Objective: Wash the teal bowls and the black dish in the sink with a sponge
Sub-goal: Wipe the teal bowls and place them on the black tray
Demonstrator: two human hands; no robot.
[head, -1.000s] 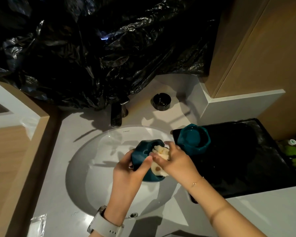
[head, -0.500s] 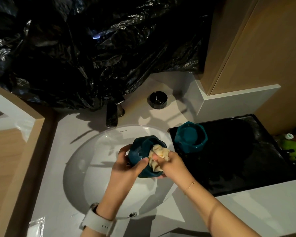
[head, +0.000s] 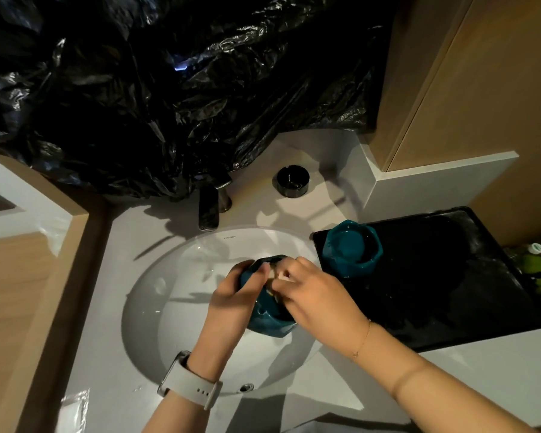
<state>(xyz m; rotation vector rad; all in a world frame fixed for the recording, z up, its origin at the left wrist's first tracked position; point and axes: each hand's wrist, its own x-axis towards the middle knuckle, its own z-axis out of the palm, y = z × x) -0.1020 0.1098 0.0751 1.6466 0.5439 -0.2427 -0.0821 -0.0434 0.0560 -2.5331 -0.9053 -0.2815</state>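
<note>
Right hand (head: 313,295) slid deeper, pinching sponge (head: 274,274); left hand (head: 235,300) grips teal bowl (head: 267,320); sink (head: 156,310) logo unreadable.

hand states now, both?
Left hand: grips the teal bowl over the sink.
Right hand: holds the sponge in the bowl.

Two teal bowls (head: 264,310) (head: 351,250), one black dish (head: 293,181), one sponge (head: 274,276), one black tray (head: 450,276), two hands (head: 235,300) (head: 317,296)
</note>
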